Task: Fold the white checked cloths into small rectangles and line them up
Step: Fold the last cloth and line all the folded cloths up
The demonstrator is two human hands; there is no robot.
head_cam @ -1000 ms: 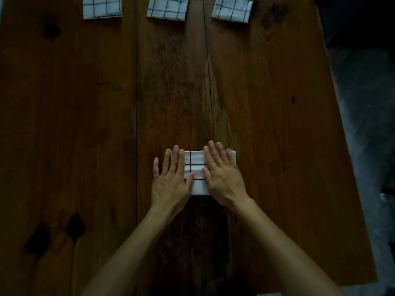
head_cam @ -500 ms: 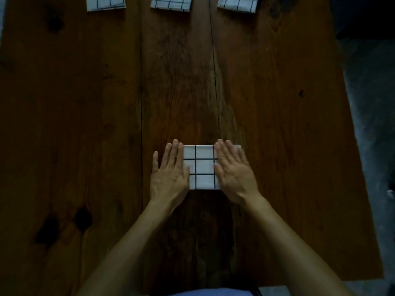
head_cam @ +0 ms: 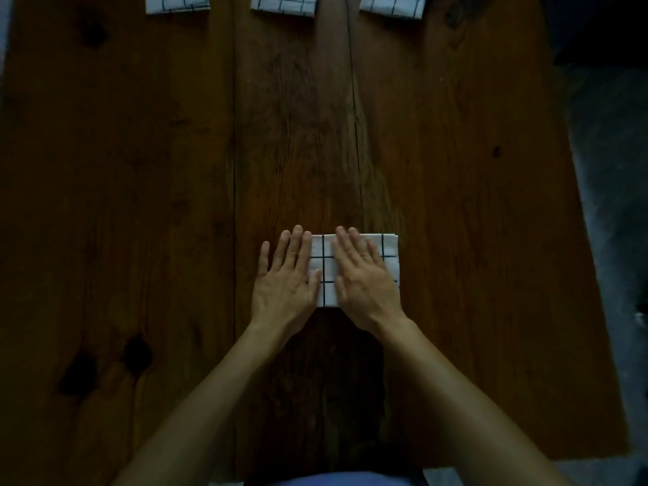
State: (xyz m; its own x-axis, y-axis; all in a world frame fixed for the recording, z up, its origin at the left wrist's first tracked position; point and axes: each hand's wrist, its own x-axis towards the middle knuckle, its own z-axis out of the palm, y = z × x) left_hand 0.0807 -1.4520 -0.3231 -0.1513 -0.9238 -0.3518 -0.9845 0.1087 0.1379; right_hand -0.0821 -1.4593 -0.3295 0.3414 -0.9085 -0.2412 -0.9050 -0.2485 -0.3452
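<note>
A white checked cloth [head_cam: 325,264], folded into a small rectangle, lies on the wooden table [head_cam: 140,205] near the front middle. My left hand [head_cam: 285,275] lies flat with straight fingers on the cloth's left edge and the wood beside it. My right hand [head_cam: 364,278] presses flat on the cloth's middle and right part, leaving a strip of cloth showing at the far right. Three folded checked cloths sit in a row at the table's far edge: left [head_cam: 177,3], middle [head_cam: 284,4], right [head_cam: 391,5], each cut off by the frame's top.
The table's right edge runs diagonally, with grey floor [head_cam: 613,205] beyond it. Dark knots [head_cam: 136,352] mark the wood at the front left. A light blue garment [head_cam: 333,480] shows at the bottom edge.
My right hand has slid left over the folded cloth, uncovering its right edge. The left hand stays at the left edge. The view tilted down slightly, so the far cloths sit higher.
</note>
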